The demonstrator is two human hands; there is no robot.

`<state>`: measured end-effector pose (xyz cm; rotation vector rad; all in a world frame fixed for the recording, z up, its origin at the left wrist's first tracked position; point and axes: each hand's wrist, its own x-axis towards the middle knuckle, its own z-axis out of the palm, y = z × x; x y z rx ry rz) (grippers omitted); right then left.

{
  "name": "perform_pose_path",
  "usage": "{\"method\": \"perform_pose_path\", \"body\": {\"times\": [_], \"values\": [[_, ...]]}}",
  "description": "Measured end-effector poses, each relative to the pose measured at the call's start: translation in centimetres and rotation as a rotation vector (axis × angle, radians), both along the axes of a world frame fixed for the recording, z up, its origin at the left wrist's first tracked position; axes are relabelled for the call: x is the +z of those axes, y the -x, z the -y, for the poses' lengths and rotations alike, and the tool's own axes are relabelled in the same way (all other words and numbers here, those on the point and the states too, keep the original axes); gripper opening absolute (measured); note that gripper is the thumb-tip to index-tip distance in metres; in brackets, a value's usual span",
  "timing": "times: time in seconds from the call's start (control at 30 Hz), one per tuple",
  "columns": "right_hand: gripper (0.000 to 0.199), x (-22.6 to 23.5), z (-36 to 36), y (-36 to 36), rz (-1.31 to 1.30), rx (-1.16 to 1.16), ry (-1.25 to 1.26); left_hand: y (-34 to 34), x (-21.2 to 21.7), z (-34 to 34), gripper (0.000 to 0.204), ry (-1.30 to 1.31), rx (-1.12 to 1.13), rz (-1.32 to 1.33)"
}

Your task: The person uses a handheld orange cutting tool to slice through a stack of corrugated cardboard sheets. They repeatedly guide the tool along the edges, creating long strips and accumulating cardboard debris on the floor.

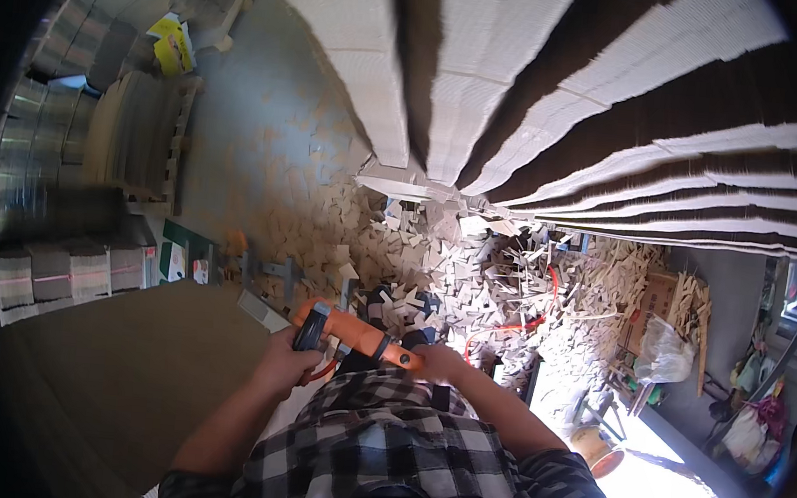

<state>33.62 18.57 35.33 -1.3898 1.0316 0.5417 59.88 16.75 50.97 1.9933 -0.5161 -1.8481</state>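
An orange, tube-shaped power tool with black bands lies level across the front of my body. My left hand is closed around its black handle at the left end. At the other end, my right hand is closed on the orange housing. A red hose curves down beside my left hand. The tool's tip is close to the corner of a big brown stack on my left, apart from the tall stacks ahead.
Tall stacks of cardboard sheets rise ahead and to the right. Cardboard scraps cover the floor around my feet, and a red hose runs through them. Bundled stacks stand at left. A clear plastic bag lies at right.
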Motion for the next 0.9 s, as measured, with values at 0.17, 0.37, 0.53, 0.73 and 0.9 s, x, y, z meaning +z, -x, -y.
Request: {"method": "perform_pose_path", "body": {"times": [0.17, 0.37, 0.53, 0.73, 0.9], "values": [[0.041, 2.2, 4.5, 0.7, -0.165, 0.482, 0.178, 1.5, 1.6, 0.2, 0.022, 0.044, -0.014, 0.039], [0.047, 5.9, 5.7, 11.9, -0.324, 0.235, 0.445, 2.1, 0.1, 2.3, 0.015, 0.196, 0.010, -0.004], [0.075, 8.7, 0.1, 16.7, -0.232, -0.098, 0.394, 4.7, 0.2, 3.8, 0.015, 0.153, 0.002, -0.026], [0.077, 4.8, -6.7, 11.6, -0.351, -0.305, 0.460, 9.6, -0.1, 4.2, 0.020, 0.038, -0.268, 0.095], [0.043, 2.5, -7.9, 7.0, -0.094, -0.612, 0.345, 11.8, -0.7, 3.8, 0.024, -0.062, -0.469, 0.092]]}}
